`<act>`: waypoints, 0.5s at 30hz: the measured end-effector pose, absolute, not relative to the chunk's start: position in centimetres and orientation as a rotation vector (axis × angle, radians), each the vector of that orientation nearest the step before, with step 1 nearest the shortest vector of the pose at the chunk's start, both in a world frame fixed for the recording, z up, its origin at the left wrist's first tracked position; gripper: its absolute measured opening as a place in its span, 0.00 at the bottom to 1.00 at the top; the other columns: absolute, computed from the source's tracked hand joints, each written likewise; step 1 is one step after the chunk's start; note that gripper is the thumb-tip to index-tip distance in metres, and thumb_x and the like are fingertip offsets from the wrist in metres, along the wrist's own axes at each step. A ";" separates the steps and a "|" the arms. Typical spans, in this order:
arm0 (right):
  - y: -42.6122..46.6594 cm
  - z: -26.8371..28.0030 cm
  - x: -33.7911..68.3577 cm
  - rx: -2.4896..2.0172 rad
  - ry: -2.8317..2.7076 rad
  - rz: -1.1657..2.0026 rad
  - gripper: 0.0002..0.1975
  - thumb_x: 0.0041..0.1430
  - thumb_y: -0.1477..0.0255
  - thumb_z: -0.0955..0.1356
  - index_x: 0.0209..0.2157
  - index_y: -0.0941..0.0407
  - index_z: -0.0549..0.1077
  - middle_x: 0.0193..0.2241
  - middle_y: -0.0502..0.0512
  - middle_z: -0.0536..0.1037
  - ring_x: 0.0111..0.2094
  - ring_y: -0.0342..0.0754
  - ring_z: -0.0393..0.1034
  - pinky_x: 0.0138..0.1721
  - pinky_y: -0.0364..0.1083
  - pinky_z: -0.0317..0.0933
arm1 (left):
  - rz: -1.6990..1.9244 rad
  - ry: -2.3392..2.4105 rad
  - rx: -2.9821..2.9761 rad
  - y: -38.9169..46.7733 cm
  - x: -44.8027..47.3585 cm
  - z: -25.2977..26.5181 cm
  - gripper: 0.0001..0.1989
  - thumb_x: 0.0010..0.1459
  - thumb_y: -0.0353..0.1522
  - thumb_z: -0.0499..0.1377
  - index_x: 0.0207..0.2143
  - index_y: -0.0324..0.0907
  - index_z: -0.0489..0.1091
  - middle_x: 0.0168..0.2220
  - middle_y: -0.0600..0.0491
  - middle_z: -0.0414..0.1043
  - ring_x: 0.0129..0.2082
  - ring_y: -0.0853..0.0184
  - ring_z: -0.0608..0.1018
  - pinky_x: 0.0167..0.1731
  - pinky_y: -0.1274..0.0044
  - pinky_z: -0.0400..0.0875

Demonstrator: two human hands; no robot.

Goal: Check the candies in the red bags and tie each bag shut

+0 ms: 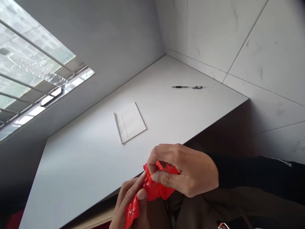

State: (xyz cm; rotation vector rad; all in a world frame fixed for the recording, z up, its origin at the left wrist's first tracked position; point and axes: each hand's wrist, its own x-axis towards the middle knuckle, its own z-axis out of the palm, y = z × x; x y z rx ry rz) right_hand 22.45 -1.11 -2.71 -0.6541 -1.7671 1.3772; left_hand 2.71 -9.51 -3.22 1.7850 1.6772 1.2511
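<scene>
A crumpled red plastic bag [154, 188] is held between both hands just past the table's near edge, above the lap. My left hand [131, 200] is closed round its left end, with a piece of red plastic showing between thumb and fingers. The thumb and fingertips of my right hand [184, 170] pinch the bag's upper part. Part of the bag lies hidden behind the right hand's fingers.
A small notepad [131, 122] lies on the white table [83, 152]. Farther back is a black-and-clear pen [187, 87]. A grey wall and a marble-patterned tiled wall [214, 38] border the table. A barred window [30, 60] is at upper left.
</scene>
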 end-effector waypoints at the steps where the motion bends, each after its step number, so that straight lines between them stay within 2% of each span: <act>1: -1.1 -2.5 22.5 -0.640 -1.773 1.375 0.04 0.64 0.78 0.68 0.37 0.55 0.69 0.33 0.47 0.72 0.32 0.43 0.65 0.36 0.44 0.60 | 1.246 1.702 1.755 -9.6 3.1 -3.0 0.13 0.65 0.30 0.60 0.50 0.50 0.78 0.42 0.52 0.74 0.37 0.66 0.76 0.34 0.76 0.72; 6: -1.8 -2.4 23.1 -0.632 -1.725 1.420 0.05 0.67 0.79 0.66 0.40 0.54 0.67 0.34 0.47 0.71 0.32 0.41 0.64 0.36 0.41 0.60 | 1.132 1.694 1.773 -10.1 3.5 -2.9 0.16 0.68 0.31 0.56 0.54 0.52 0.76 0.45 0.52 0.73 0.42 0.67 0.76 0.38 0.78 0.71; 9: -2.5 -3.1 24.4 -0.733 -1.579 1.547 0.04 0.71 0.74 0.66 0.42 0.49 0.67 0.35 0.47 0.70 0.33 0.43 0.65 0.36 0.41 0.62 | 1.096 1.689 1.794 -11.1 2.5 -3.5 0.17 0.69 0.32 0.54 0.57 0.54 0.74 0.52 0.52 0.70 0.51 0.65 0.74 0.48 0.77 0.70; 11: -3.0 -3.8 25.9 -0.824 -1.468 1.702 0.06 0.70 0.71 0.67 0.39 0.48 0.65 0.33 0.47 0.69 0.32 0.44 0.65 0.33 0.41 0.63 | 1.049 1.721 1.771 -12.3 1.2 -3.8 0.17 0.70 0.33 0.54 0.57 0.56 0.73 0.54 0.53 0.69 0.54 0.64 0.73 0.52 0.77 0.68; 13: -3.5 -4.7 27.2 -0.947 -1.363 1.821 0.11 0.68 0.68 0.70 0.35 0.48 0.62 0.29 0.46 0.67 0.29 0.45 0.62 0.29 0.41 0.62 | 1.004 1.795 1.678 -13.8 -0.4 -4.1 0.16 0.70 0.34 0.54 0.55 0.56 0.75 0.53 0.53 0.71 0.52 0.65 0.74 0.51 0.78 0.68; 15: -4.0 -5.4 27.9 -1.044 -1.261 1.856 0.17 0.64 0.65 0.72 0.31 0.49 0.60 0.26 0.46 0.65 0.26 0.46 0.59 0.26 0.42 0.60 | 1.026 1.893 1.477 -15.1 -1.8 -4.3 0.14 0.69 0.35 0.55 0.50 0.54 0.78 0.45 0.54 0.76 0.46 0.66 0.77 0.49 0.79 0.68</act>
